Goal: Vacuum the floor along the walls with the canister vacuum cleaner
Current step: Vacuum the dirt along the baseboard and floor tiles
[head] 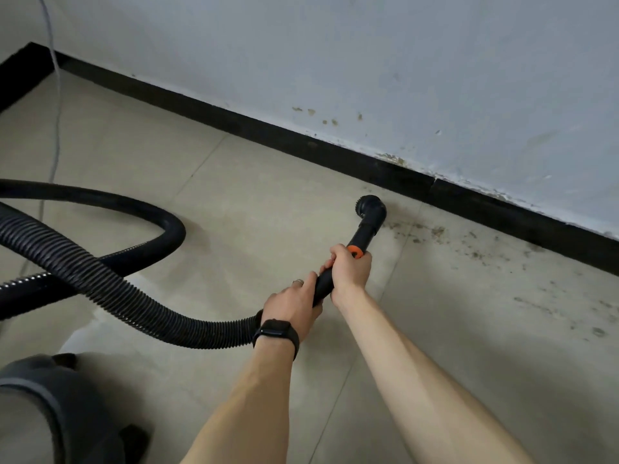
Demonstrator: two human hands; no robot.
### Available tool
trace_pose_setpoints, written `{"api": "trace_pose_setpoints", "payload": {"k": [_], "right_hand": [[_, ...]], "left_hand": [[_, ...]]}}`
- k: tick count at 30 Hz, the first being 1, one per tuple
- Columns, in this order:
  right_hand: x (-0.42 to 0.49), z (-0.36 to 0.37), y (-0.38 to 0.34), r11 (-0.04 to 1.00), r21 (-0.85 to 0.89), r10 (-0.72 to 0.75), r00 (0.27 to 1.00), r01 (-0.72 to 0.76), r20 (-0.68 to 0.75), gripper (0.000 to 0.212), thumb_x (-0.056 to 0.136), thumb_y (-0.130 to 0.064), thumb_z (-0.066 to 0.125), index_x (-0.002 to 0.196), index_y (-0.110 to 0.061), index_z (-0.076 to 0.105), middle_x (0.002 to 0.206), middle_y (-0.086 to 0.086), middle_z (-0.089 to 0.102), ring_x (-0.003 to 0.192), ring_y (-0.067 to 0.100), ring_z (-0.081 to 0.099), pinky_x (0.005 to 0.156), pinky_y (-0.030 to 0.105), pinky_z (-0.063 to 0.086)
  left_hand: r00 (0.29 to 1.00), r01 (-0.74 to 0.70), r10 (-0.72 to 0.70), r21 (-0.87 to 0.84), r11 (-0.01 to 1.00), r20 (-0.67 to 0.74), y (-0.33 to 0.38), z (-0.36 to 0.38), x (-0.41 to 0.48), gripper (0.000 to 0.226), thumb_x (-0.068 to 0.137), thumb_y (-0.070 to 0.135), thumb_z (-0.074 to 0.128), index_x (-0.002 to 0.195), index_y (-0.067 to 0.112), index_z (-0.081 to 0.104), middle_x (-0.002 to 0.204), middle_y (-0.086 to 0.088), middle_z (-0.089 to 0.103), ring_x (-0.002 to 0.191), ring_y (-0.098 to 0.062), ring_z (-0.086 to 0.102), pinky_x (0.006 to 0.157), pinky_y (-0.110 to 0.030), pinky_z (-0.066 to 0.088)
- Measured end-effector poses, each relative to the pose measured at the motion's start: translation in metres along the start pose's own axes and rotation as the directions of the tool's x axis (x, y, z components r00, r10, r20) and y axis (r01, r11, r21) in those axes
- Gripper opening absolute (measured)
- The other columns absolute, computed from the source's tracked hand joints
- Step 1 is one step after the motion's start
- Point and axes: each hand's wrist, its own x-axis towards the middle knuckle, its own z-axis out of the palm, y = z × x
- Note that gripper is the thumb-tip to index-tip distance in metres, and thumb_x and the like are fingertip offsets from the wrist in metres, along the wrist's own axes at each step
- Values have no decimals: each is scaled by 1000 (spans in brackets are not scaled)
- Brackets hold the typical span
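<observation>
A black vacuum wand (365,234) with an orange ring ends in a round brush nozzle (371,208) on the tiled floor, close to the black baseboard (368,169). My right hand (350,271) grips the wand just behind the orange ring. My left hand (294,306), with a black watch on the wrist, grips the wand's rear end where the ribbed black hose (110,283) joins. The hose loops away to the left. Dark dirt specks (435,232) lie on the floor to the right of the nozzle.
A stained white wall (402,78) rises above the baseboard. A thin grey cable (55,95) hangs down at the far left near the room corner. A dark rounded object (50,406), perhaps the canister, sits at the bottom left. More dirt (596,329) spots the floor at right.
</observation>
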Motion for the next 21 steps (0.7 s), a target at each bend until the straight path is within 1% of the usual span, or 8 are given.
{"api": "trace_pose_setpoints", "payload": {"k": [3,5,8,10,12,15,17,21], "right_hand": [[10,-7,-7,999,-36,-26,1000,26,-17,27,81,1,58,101,-12,45,47,-1,49,38,17,45,46,28,48],[17,-10,-12,998,-43,-41,999,39,-34,28,81,2,58,103,-11,47,53,2,49,39,17,46,46,29,48],[25,-11,-17,997,-62,-56,997,53,-44,29,80,3,57,105,-10,48,60,6,49,41,17,46,48,30,49],[30,-7,-20,995,-83,-67,997,63,-44,29,80,3,57,104,-11,47,57,6,49,40,18,45,48,30,49],[32,-1,-22,990,-116,-84,995,78,-46,28,81,3,57,102,-11,46,51,4,47,37,18,44,46,29,47],[34,10,-22,983,-163,-96,994,87,-48,26,81,0,57,101,-12,45,53,6,49,37,20,45,44,28,47],[34,16,-20,980,-183,-92,995,82,-48,26,81,-1,58,100,-13,43,58,7,51,37,20,46,44,27,48],[39,29,-19,960,-269,-99,994,81,-54,25,82,-4,60,99,-13,44,68,11,57,35,16,50,45,27,49]], "left_hand": [[1000,3,-2,-58,998,22,12,3,11,24,97,36,47,115,24,37,96,0,60,73,-27,56,62,-34,36],[999,10,-7,-100,995,35,19,6,18,26,98,35,47,120,25,37,100,-1,61,84,-30,62,66,-34,36],[999,32,-24,-174,984,46,27,7,27,28,98,34,47,123,27,38,101,-2,61,90,-30,62,72,-34,37],[998,47,-39,-220,974,43,28,6,31,27,98,33,47,123,28,38,99,-2,60,88,-30,61,76,-36,40],[998,66,-59,-257,964,37,27,4,32,25,99,32,48,122,28,38,93,0,57,82,-28,58,81,-38,43],[994,109,-97,-316,942,54,21,3,36,20,97,30,48,115,28,39,89,2,55,77,-26,54,85,-40,44],[989,143,-119,-356,923,87,16,2,39,18,94,27,50,108,30,38,90,2,56,79,-26,53,84,-39,42],[977,207,-164,-413,887,137,9,4,46,21,89,24,51,96,33,33,87,4,58,76,-25,53,76,-37,41]]}}
